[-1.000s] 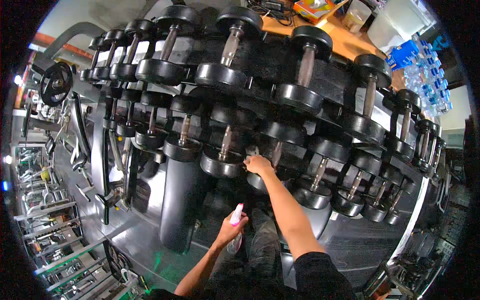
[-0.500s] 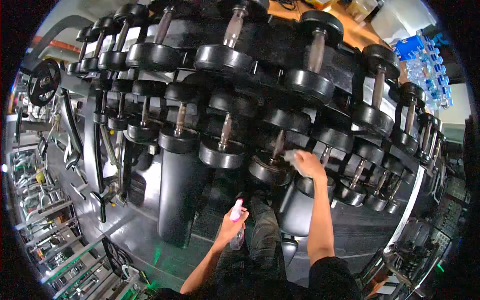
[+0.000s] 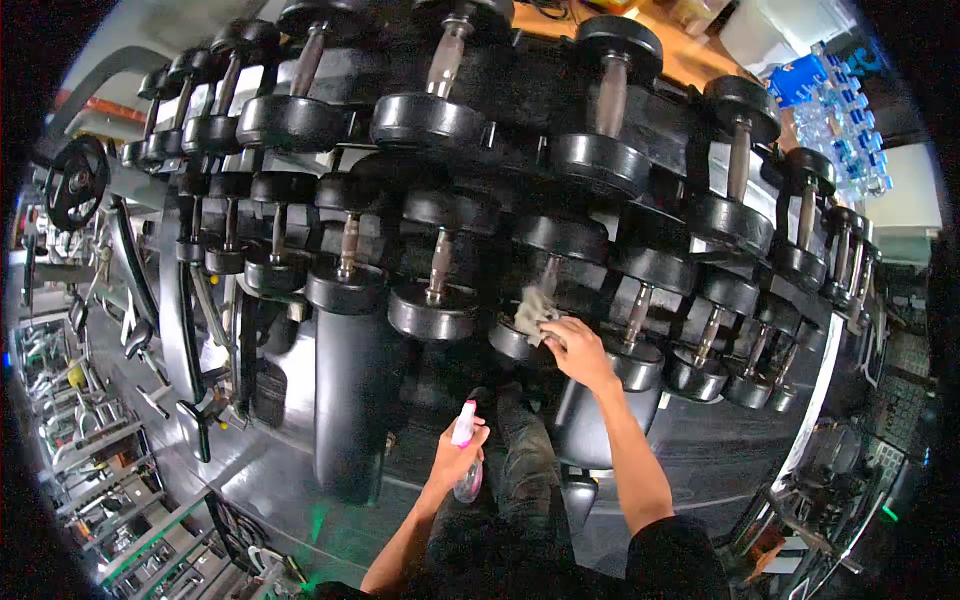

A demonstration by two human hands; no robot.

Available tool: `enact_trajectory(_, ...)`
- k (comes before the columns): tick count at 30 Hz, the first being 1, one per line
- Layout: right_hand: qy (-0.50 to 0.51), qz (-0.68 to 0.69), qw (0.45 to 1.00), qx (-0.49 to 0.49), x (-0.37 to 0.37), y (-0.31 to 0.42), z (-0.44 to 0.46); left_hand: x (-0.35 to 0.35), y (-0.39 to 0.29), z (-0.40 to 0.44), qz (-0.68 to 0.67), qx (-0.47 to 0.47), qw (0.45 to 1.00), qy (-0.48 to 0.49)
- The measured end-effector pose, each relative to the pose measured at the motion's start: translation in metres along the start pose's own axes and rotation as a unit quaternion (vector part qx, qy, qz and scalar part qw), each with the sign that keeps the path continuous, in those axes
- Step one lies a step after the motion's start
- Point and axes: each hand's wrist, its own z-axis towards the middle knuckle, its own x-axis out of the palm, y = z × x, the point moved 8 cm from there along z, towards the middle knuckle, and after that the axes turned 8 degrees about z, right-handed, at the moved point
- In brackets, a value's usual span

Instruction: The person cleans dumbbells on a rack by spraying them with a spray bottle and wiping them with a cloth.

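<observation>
My right hand grips a pale, crumpled cloth against the near head of a black dumbbell on the lower row. The cloth covers part of that head and the lower end of the metal handle. My left hand is wrapped round a spray bottle with a white and pink trigger head and a clear body, held low in front of my legs. Beside the cloth, to the right, sits another dumbbell; to the left is one more dumbbell.
An upper row of dumbbells runs along the rack. Padded black benches stand below it. Packed water bottles lie at the upper right near a wooden surface. Gym machines fill the left side.
My right hand has moved left and slightly down, bringing the cloth from the dumbbell's right side onto its near head. My left hand still holds the spray bottle. The view has shifted slightly.
</observation>
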Motion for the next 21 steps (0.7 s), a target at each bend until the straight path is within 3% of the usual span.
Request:
enact_trajectory(3,0.013,0.005,1.000,-0.024,0.020,-0.001,0.026,0.000,-0.002,0.000,0.018,-0.009,1.000,-0.007)
enact_trajectory(6,0.157,-0.049,0.985,0.053,0.060,-0.013,0.072,0.002,0.002,0.003,-0.007,0.015,1.000,0.006)
enact_trajectory(8,0.231,-0.143,0.955,0.118,0.093,-0.027,0.099,-0.002,-0.013,0.003,0.150,0.165,0.974,-0.030)
enact_trajectory(9,0.228,-0.141,0.956,0.119,0.110,-0.035,0.108,-0.002,-0.015,0.001,0.153,0.166,0.974,-0.028)
enact_trajectory(11,0.220,-0.137,0.953,0.156,0.134,-0.054,0.116,0.002,0.000,0.001,0.040,0.024,0.999,0.011)
enact_trajectory(15,0.259,-0.209,0.931,0.150,0.117,-0.029,0.106,0.003,0.001,-0.001,0.057,0.019,0.998,0.012)
enact_trajectory(17,0.224,-0.152,0.961,0.053,0.090,-0.009,0.080,0.005,-0.006,-0.004,0.032,0.015,0.999,0.017)
enact_trajectory(19,0.122,-0.084,0.989,0.001,0.040,0.004,0.043,0.003,-0.008,-0.002,0.017,0.014,1.000,0.016)
enact_trajectory(21,0.110,-0.042,0.993,0.030,0.005,-0.011,0.014,0.002,-0.003,-0.002,0.008,0.001,1.000,0.017)
